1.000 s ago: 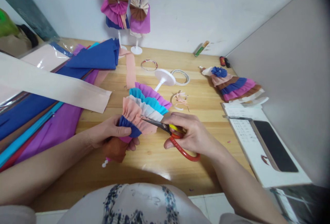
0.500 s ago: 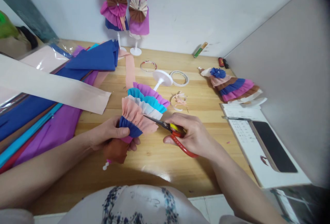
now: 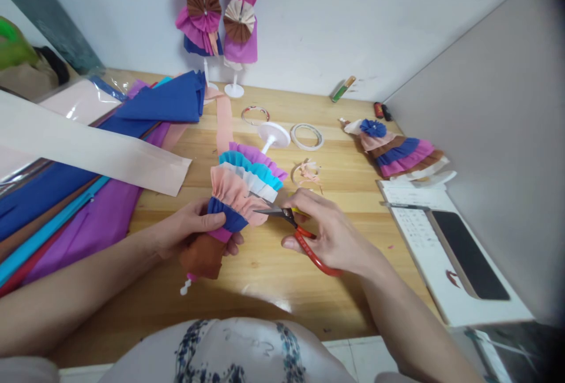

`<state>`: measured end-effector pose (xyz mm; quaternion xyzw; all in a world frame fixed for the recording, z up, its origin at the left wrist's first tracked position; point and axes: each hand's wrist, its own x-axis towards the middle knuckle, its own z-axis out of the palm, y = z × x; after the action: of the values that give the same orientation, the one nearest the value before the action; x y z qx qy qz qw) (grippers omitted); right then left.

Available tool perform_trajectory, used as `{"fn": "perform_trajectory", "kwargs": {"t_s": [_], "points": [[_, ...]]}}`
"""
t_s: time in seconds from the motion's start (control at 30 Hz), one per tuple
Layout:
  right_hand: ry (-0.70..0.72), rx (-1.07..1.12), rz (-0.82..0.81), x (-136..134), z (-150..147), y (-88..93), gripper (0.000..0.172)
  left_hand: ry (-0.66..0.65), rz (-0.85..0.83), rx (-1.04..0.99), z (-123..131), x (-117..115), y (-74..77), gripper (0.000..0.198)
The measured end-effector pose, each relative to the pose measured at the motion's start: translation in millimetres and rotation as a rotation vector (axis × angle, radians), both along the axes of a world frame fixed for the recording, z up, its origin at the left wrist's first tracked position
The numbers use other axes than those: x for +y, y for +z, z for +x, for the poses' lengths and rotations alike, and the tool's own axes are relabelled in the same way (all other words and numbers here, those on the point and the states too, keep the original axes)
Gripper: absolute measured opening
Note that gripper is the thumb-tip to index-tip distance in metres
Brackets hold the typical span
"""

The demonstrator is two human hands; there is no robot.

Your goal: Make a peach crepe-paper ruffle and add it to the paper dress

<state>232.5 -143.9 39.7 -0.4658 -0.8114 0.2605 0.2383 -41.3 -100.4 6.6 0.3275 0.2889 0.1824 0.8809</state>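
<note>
My left hand (image 3: 198,227) is closed around a small dress form dressed in ruffled crepe paper (image 3: 236,192). Its tiers run purple, turquoise, white, peach, blue, pink and brown, and the form lies tilted with its white round base (image 3: 273,135) pointing away from me. In my right hand (image 3: 329,230) is a pair of scissors (image 3: 309,242) with red handles. Their blades are parted at the right edge of the peach ruffle, one blade lying over the paper. Part of my left fingers is hidden behind the dress.
Crepe paper sheets (image 3: 101,212) cover the table's left side. Two dressed forms (image 3: 241,24) stand by the wall. Tape rolls (image 3: 306,137) and peach scraps (image 3: 308,171) lie beyond my hands. Another ruffled dress (image 3: 401,153), a phone (image 3: 468,253) and a white board (image 3: 412,242) are at right.
The scissors have opened wider and their lower blade has swung down across the peach ruffle's edge. The dress in my left hand has shifted only slightly.
</note>
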Motion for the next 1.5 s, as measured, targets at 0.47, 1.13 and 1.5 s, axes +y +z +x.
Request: {"fn": "perform_trajectory", "kwargs": {"t_s": [0.47, 1.13, 1.5], "points": [[-0.063, -0.016, 0.09, -3, 8, 8.9, 0.028, 0.101, 0.007, 0.024, 0, 1, 6.4, 0.036], [-0.149, -0.058, 0.084, -5, -7, -4.3, 0.028, 0.105, 0.163, 0.121, 5, -1, 5.4, 0.045], [-0.18, -0.149, 0.155, -12, -14, -2.3, 0.033, 0.138, 0.298, 0.264, 15, -6, 13.3, 0.05]]}}
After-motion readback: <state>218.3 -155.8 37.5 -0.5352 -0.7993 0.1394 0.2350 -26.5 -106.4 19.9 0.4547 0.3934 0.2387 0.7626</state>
